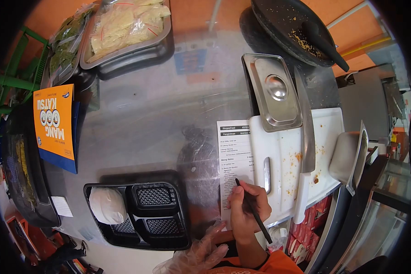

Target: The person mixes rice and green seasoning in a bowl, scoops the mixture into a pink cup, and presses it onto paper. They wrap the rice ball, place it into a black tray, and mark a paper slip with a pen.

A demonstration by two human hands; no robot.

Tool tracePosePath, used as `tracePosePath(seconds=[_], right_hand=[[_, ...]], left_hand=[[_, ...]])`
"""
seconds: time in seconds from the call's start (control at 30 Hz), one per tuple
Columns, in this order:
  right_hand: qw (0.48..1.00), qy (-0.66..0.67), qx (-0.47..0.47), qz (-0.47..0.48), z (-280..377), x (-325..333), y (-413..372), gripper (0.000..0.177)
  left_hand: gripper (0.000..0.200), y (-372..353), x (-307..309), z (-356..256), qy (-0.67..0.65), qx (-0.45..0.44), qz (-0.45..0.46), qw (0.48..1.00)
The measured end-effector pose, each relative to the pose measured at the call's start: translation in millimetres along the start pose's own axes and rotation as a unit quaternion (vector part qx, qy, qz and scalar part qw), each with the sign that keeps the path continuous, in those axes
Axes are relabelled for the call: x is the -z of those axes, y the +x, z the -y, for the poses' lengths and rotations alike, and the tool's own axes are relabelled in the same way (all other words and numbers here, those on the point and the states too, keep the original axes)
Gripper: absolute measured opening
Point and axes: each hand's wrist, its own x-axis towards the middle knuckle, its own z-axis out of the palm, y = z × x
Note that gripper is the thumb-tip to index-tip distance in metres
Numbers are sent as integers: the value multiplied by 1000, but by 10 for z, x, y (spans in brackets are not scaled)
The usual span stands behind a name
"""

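My right hand (247, 208) is closed around a black pen (259, 219), its upper end resting over a long printed receipt (233, 155). The receipt lies on the steel table, its right side against a white cutting board (285, 182). My left hand (198, 251), in a clear plastic glove, is open with fingers stretched toward the receipt's lower end; nothing shows in it. To its left sits a black compartment tray (183, 214), with a white rounded mound (107, 205), seemingly wrapped rice, in its left compartment.
A large knife (308, 132) and a metal lid (276, 93) lie over the crumb-strewn board. Behind stands a black pan (297, 32) with crumbs. At left are an upside-down orange-and-blue printed box (55, 125) and a steel pan (169, 27) of bagged pale food.
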Motion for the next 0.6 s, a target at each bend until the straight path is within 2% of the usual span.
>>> tracePosePath(seconds=[0.03,0.13,0.5,0.6], right_hand=[[1000,-7,-5,3,4,5,0,12],[1000,-24,-12,10,16,18,8,12],[1000,-21,-5,17,30,20,21,12],[997,-55,51,37,-2,29,35,9]], left_hand=[[62,5,-9,-40,-115,81,3,990],[62,2,5,-97,-74,86,2,994],[61,30,46,-152,-94,146,19,985],[61,41,51,-149,-112,157,26,981]])
